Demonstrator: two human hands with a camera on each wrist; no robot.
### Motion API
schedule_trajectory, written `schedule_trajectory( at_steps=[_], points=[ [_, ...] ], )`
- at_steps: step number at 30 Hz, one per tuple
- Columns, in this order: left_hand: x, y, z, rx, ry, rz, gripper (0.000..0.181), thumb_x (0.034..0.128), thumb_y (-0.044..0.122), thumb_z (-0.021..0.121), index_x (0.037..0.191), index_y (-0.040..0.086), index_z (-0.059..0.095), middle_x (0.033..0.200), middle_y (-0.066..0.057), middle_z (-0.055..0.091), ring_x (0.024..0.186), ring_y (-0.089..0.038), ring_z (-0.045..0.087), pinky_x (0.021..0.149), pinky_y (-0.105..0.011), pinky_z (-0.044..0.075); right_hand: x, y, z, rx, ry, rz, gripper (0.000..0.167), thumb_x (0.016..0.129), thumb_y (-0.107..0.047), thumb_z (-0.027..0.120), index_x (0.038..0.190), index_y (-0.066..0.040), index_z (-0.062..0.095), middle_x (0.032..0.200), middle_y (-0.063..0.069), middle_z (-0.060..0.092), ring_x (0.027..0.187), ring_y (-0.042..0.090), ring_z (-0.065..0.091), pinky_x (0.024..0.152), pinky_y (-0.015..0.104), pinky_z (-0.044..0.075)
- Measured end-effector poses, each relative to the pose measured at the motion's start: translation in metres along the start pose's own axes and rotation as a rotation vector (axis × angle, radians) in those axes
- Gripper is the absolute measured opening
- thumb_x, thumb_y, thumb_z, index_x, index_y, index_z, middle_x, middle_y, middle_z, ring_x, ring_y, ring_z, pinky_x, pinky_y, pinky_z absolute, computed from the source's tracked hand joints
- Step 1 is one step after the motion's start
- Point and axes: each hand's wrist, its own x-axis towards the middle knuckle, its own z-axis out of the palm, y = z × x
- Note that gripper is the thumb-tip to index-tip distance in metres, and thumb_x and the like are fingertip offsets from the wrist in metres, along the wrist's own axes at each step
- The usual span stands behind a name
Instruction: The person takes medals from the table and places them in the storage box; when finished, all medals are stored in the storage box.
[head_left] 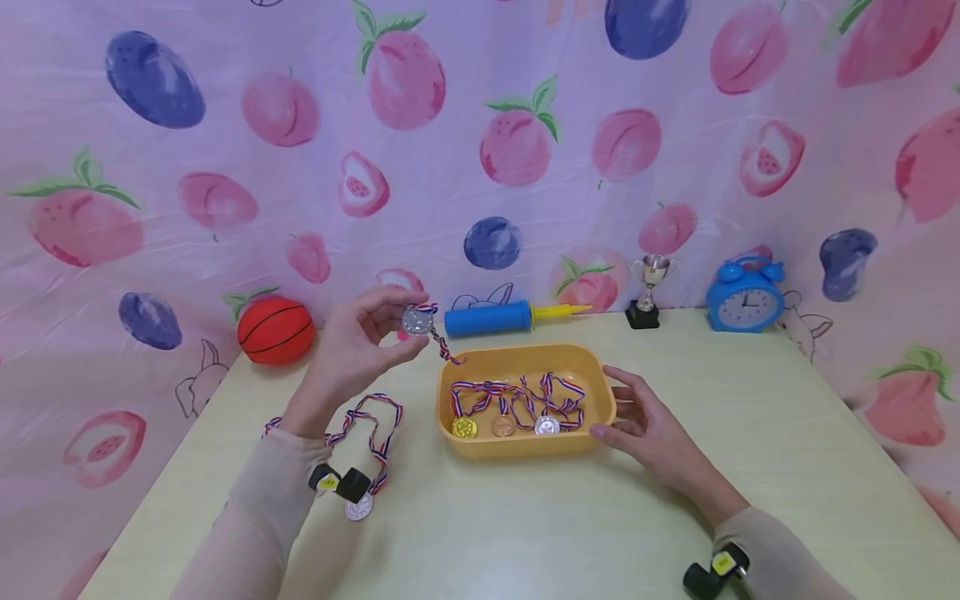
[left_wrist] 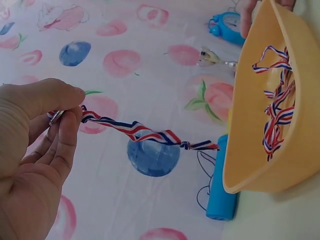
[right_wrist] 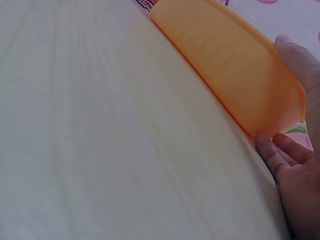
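My left hand [head_left: 352, 350] pinches a silver medal [head_left: 417, 322] between thumb and fingers, raised above the table by the left end of a yellow plastic tray [head_left: 517, 448]. Its knotted red, white and blue ribbon [left_wrist: 150, 134] dangles towards the tray's rim. With the thumb at the rim and fingers at the side, my right hand [head_left: 660, 433] holds the tray's right end. Inside lie a gold medal [head_left: 465, 427], a bronze medal [head_left: 503, 426] and a silver-coloured medal [head_left: 547, 425], their striped ribbons loosely bunched behind them.
Beneath my left forearm, another silver medal [head_left: 359, 507] and striped ribbons [head_left: 384, 442] lie on the table, partly hidden. Along the back stand a small basketball [head_left: 276, 331], a blue hand pump [head_left: 487, 319], a trophy cup [head_left: 645, 300] and a blue alarm clock [head_left: 746, 298].
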Motion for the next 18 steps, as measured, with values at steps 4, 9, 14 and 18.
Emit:
schedule_trajectory(
  at_steps=[4,9,14,18],
  points=[
    [0.003,0.003,0.004,-0.001,-0.015,0.004,0.054,0.0901,-0.002,0.09,0.141,0.01,0.075,0.132,-0.009,0.077,0.102,-0.024,0.073,0.091,-0.022,0.065,0.0,0.001,0.0,0.0,0.002,-0.003,0.093,0.101,-0.038,0.086,0.174,-0.038,0.029,0.161,0.016,0.052,0.144,0.039,0.06,0.106,0.031,0.062],
    [0.006,0.0,0.012,-0.039,-0.047,0.034,0.053,0.0891,-0.005,0.089,0.14,0.003,0.075,0.125,-0.015,0.079,0.1,-0.022,0.077,0.091,-0.025,0.066,0.001,0.002,0.0,0.015,-0.001,-0.01,0.092,0.101,-0.037,0.086,0.174,-0.038,0.03,0.162,0.016,0.051,0.144,0.04,0.06,0.106,0.031,0.062],
    [0.007,-0.001,0.02,-0.03,-0.076,0.003,0.052,0.0893,-0.001,0.091,0.139,0.006,0.076,0.119,-0.012,0.081,0.101,-0.023,0.079,0.094,-0.032,0.067,0.001,0.003,0.0,0.026,-0.005,-0.006,0.093,0.1,-0.037,0.087,0.174,-0.039,0.03,0.162,0.016,0.051,0.144,0.039,0.06,0.106,0.032,0.062],
    [0.005,-0.004,0.027,-0.026,-0.108,-0.019,0.05,0.0901,0.001,0.092,0.137,0.006,0.076,0.12,-0.01,0.081,0.104,-0.026,0.078,0.098,-0.033,0.066,0.001,0.002,-0.001,0.023,-0.004,-0.006,0.093,0.1,-0.037,0.087,0.173,-0.039,0.03,0.162,0.016,0.051,0.144,0.039,0.06,0.106,0.033,0.062]
  ],
)
